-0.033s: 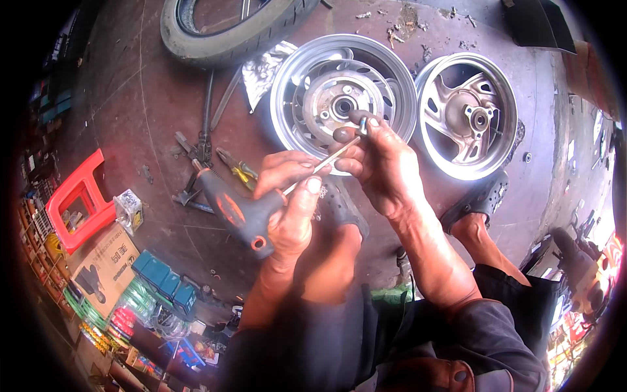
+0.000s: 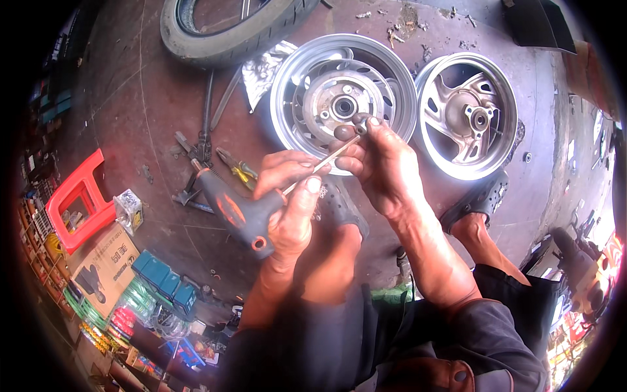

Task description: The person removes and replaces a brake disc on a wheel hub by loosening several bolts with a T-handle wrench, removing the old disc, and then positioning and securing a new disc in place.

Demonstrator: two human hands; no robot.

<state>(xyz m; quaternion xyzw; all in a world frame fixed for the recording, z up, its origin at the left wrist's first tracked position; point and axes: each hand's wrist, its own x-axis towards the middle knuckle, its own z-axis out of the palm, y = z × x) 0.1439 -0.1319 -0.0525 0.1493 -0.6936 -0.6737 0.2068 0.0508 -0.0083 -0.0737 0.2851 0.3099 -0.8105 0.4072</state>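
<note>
My left hand (image 2: 287, 209) is closed around a T-handle driver (image 2: 238, 212) with a bulky grey and orange grip. Its thin shaft (image 2: 336, 155) slants up to the right between my hands. My right hand (image 2: 385, 163) is closed in a pinch at the shaft's far end. Between its thumb and fingertips is a small dark metal piece (image 2: 360, 129), touching the tip or right beside it; its kind is too small to make out. Behind these fingers, a silver wheel rim (image 2: 281, 98) with a hub bearing lies flat on the floor.
A second rim (image 2: 480, 119) lies to the right, near my shoe (image 2: 480, 199). At the far left are a tire (image 2: 228, 49), a tire lever (image 2: 225, 101) and yellow-handled pliers (image 2: 238, 170). A red plastic stool (image 2: 59, 212), a cardboard box (image 2: 108, 261) and teal cases (image 2: 163, 281) stand nearer left.
The fingertips of my right hand have shifted slightly, and the small piece now shows a darker side. My left hand and the driver look the same.
</note>
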